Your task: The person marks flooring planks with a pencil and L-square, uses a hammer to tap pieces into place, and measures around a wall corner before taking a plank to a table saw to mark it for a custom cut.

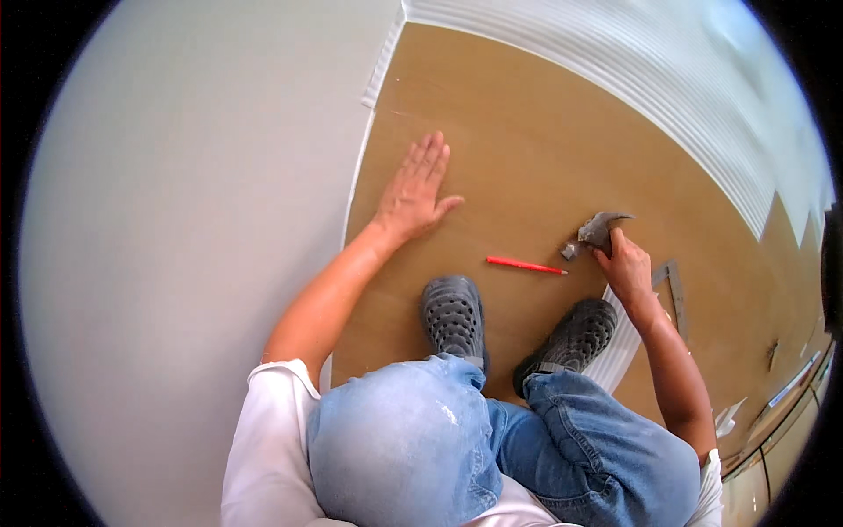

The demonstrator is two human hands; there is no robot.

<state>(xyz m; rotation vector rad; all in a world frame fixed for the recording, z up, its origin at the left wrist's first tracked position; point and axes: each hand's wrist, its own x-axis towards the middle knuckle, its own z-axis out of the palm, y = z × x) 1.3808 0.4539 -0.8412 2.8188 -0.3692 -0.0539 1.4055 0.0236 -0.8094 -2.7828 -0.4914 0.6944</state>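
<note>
My left hand [417, 191] lies flat on the brown sheet [509, 132] covering the floor, near its left edge. The fingers are stretched out and nothing is under them that I can see. Over the same sheet, my right hand [628, 268] is closed around what looks like a claw hammer [599, 230]. Its grey, worn head pokes out past my fingers, and the handle is hidden in my grip. Between my hands a red pencil [527, 264] rests on the sheet, its tip toward the hammer.
My grey clogs [453, 316] stand on the sheet. A pale wall [193, 220] rises along the left. White corrugated material [667, 105] borders the far right side. By my right forearm lie a metal square [678, 294] and a white ribbed strip [619, 347].
</note>
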